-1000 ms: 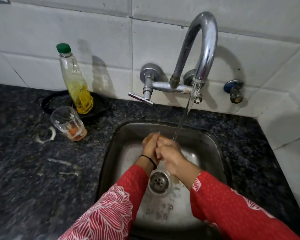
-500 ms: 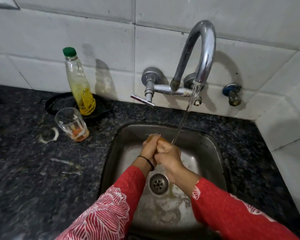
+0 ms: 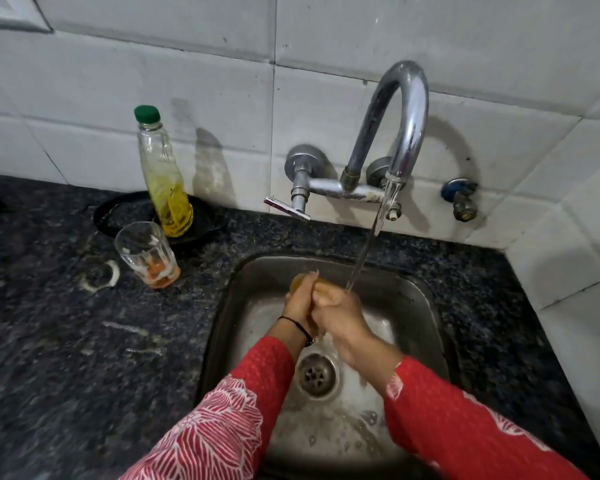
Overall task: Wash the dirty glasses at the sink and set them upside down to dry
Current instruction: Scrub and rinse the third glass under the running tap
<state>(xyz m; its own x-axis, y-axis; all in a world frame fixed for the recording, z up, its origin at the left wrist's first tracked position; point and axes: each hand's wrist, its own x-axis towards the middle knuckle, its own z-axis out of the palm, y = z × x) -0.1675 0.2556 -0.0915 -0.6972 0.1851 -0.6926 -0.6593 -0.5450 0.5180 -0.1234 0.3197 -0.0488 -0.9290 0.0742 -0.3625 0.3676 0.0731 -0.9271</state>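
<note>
Over the steel sink, my left hand and my right hand are wrapped together around a glass. Only an orange-tinted edge of it shows between my fingers; the rest is hidden. Water runs from the curved faucet and lands on my right hand's knuckles. A second dirty glass with orange residue at the bottom stands upright on the dark counter, left of the sink.
A green-capped bottle of yellow liquid stands on a black dish by the wall. The faucet lever juts toward the sink. A blue valve is on the right wall. White smears mark the granite counter.
Both hands have stayed clasped around the glass under the running water, shifting only slightly. The view has tilted a little, so the scene sits lower in frame.
</note>
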